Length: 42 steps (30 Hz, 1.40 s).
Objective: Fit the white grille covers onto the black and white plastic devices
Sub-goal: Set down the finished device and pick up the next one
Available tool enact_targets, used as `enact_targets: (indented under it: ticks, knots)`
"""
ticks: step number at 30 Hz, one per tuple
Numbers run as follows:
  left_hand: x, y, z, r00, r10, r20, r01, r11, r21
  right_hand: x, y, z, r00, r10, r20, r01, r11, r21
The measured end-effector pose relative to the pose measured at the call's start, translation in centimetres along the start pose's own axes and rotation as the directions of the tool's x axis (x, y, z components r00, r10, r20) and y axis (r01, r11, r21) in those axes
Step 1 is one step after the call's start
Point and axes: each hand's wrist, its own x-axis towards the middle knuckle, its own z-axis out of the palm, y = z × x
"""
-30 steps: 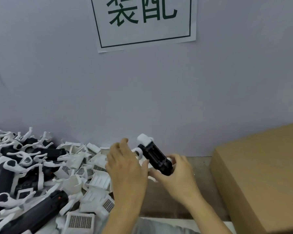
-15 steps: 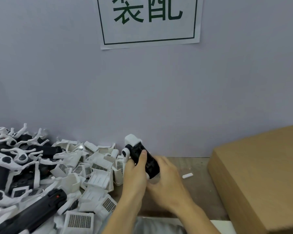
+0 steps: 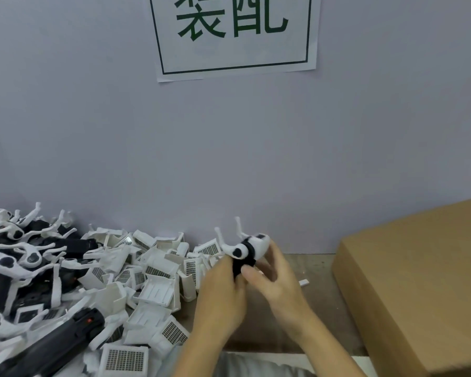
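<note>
Both hands grasp one black and white device (image 3: 246,250) just right of the grille cover pile (image 3: 158,278), left hand (image 3: 220,292) wrapping its black body and right hand (image 3: 275,278) cupping the white end, so seating the cover probably needs square, even pressure.

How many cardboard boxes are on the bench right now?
1: the cardboard box sits at the right edge of the bench, right of both hands, running out of frame. Any others beyond the frame are not visible.
</note>
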Motion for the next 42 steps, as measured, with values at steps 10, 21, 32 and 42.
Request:
enact_targets:
  ticks: [10,21,32,42]
  knots:
    - [-1.1,0.5,1.5,0.973,0.206,0.103,-0.224,0.950,0.218,0.5,-0.6,-0.1,0.908,0.026,-0.419,0.002,0.998,0.066]
    - [1.1,1.5,-1.8,0.838,-0.528,0.135,0.324,0.284,-0.903,1.0,0.8,-0.3,0.914,0.266,-0.307,-0.266,0.963,0.044]
    - [1.0,0.4,-2.3,0.800,-0.536,0.271,0.339,0.031,-0.940,-0.2,0.5,0.7,0.874,0.348,0.339,-0.409,0.904,0.127]
    - [0.2,0.1,-1.3,0.865,-0.439,0.243,0.412,0.345,-0.843,0.0,0.2,1.1,0.963,0.247,0.111,-0.265,0.942,0.205]
